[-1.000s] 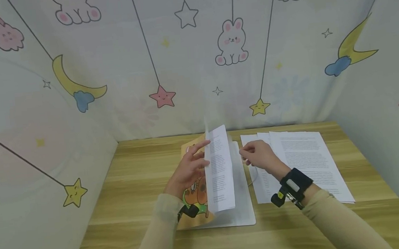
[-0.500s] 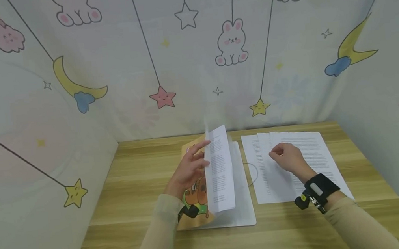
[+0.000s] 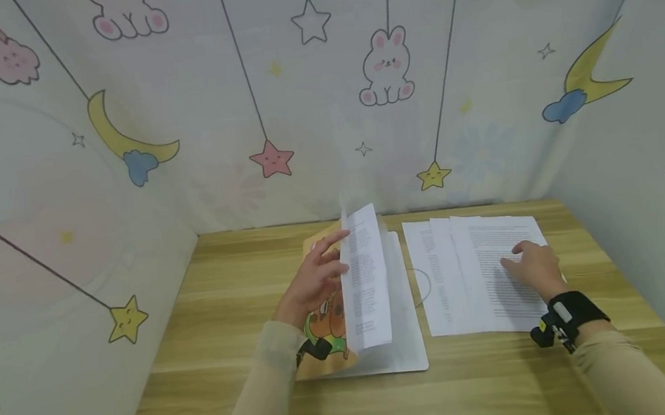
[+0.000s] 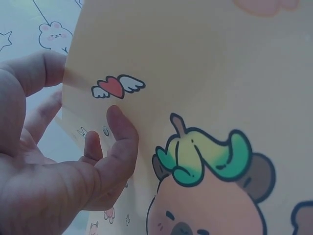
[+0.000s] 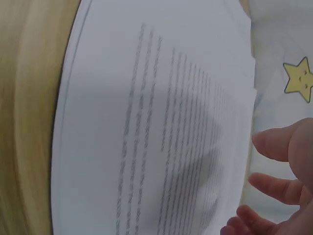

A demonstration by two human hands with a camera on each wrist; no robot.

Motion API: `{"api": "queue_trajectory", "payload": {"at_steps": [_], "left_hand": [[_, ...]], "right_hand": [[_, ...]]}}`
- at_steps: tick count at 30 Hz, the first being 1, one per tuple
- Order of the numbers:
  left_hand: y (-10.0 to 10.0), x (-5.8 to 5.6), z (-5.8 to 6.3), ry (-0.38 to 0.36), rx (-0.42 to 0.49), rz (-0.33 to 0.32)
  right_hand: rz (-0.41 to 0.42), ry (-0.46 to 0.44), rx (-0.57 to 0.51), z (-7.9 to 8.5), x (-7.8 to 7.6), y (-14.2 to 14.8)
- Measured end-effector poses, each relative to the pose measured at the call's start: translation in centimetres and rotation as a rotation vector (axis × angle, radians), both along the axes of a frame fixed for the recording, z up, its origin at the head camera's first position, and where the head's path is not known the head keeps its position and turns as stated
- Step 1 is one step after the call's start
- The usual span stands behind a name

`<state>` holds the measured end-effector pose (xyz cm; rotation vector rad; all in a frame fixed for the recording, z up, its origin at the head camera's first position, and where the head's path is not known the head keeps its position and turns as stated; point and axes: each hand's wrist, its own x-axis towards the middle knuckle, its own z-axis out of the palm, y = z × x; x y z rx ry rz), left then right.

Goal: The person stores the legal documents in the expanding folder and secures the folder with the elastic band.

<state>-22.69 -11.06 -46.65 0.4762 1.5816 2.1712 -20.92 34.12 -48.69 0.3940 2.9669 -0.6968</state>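
Note:
A display folder with an orange cartoon cover [image 3: 326,326] lies on the table, its front leaves standing raised. White printed pages [image 3: 365,284] show among the raised leaves. My left hand [image 3: 312,285] grips the cover and leaves by their free edge; in the left wrist view, some fingers pass behind the cover's edge and a fingertip lies against its front. Right of the folder, several loose printed sheets [image 3: 472,307] overlap in a fan. Over their right side is my right hand [image 3: 534,269], fingers loosely bent and spread, holding nothing.
The wooden table [image 3: 227,296] meets a white cartoon-printed curtain [image 3: 311,104] at the back. More white walls stand left and right. A thin curved line [image 3: 428,285] shows between the folder and the sheets.
My right hand has moved right, from beside the folder across the loose sheets to their right side, and its fingers have spread. My left hand and the raised leaves have stayed put.

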Motion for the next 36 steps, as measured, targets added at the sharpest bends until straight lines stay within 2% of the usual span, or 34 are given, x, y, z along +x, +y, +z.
{"api": "queue_trajectory", "payload": {"at_steps": [3,10,15,18,25,31,36], "left_hand": [[0.0,-0.1,0.1,-0.006,-0.001,0.009],[-0.2,0.3,-0.2,-0.007,0.002,0.008],[-0.2,0.2,-0.4,-0.006,-0.002,0.01],[-0.1,0.1,-0.4,0.004,0.0,0.008],[0.0,0.0,-0.3,0.004,-0.004,0.006],[0.0,0.0,-0.3,0.003,-0.002,0.005],[0.1,-0.1,-0.3,0.01,-0.004,0.001]], "right_hand": [[-0.055,-0.047,0.053,-0.2,0.3,1.4],[-0.093,-0.196,0.095,-1.1,1.0,3.3],[-0.145,-0.314,0.166,-1.5,0.7,3.6],[-0.148,-0.358,0.196,-1.7,0.6,4.0],[-0.105,-0.361,0.183,-1.8,0.6,5.1],[-0.059,-0.363,0.217,-1.7,0.4,5.2],[-0.079,-0.372,0.208,-1.3,0.2,5.2]]}}
